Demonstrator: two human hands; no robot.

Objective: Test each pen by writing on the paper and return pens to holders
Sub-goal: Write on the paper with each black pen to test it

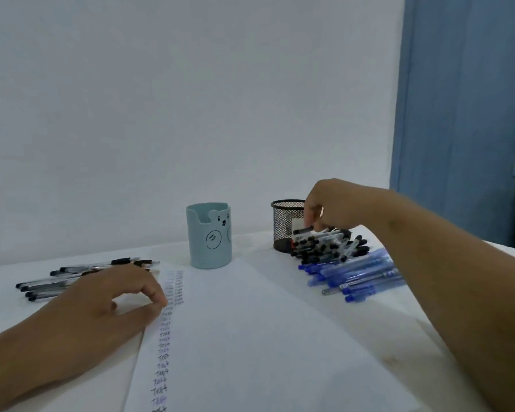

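**Pens are light and slick; pinch one near the middle of its barrel**

Right hand (324, 208) reaches over the heap of black-capped pens (329, 243) beside the black mesh holder (284, 224). Its fingers are curled downward, and thumb and forefinger pinch the end of one black-capped pen (303, 230), which sticks out to the left of the fingertips, roughly level, just above the heap. Below and nearer than those fingers lies a second heap, the blue pens (357, 273), fanned on the table (72, 376).

Left hand (107, 301) rests on the left edge of the paper (250, 337), fingers loosely bent, the tips pressing the sheet and holding nothing. Just right of those fingertips runs a column of handwritten test words (164, 337). Beyond the knuckles lies a row of black pens (81, 276), set apart from the heaps. A light blue bear holder (209, 236) stands between the two hands, at the far edge of the sheet; whether either holder has pens in it cannot be told.

Such a pen is probably very light, stiff and smooth, so it needs little force but may roll or slide in a loose pinch. Held by its end as now, it could swing; a grip nearer the middle of the barrel would likely steady it. Neighbours in the heap lie touching and crossed, so a pen drawn out may drag others along or set them rolling. The paper is thin and would shift under a writing tip unless pressed down.
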